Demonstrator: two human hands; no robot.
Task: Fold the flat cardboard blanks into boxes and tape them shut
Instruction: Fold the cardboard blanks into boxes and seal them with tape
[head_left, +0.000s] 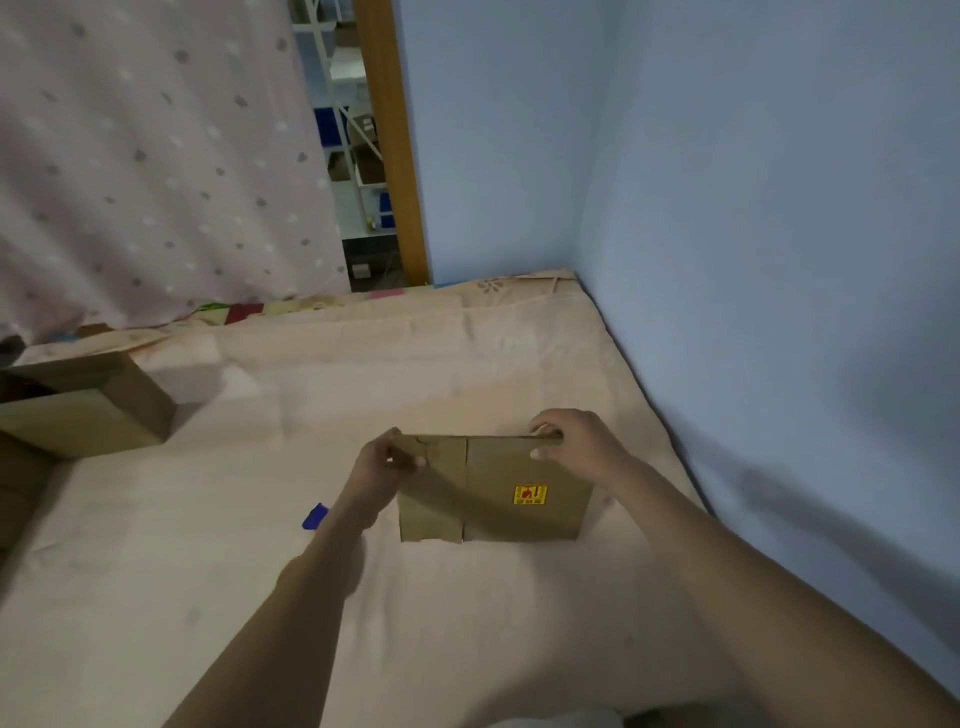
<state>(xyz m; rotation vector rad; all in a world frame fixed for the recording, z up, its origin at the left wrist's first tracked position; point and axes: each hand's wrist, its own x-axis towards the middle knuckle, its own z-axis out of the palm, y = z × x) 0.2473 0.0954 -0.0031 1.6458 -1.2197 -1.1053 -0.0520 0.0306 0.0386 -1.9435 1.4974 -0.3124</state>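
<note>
Covering most of the view is a bed (467, 597) under a pale peach sheet, sitting tight in a corner of light blue walls (753, 208). A dotted curtain (145, 156) is hanging at the far left beside a wooden door frame (392, 145). A person is holding a flat cardboard blank (493, 493) upright on the sheet, a yellow sticker (530, 494) facing them. Their left hand (384, 465) is pinching its top left corner; their right hand (576, 441) is gripping the top right edge. A small blue object (315, 516) is lying left of the forearm, and a folded box (83, 405) is sitting at the far left.
</note>
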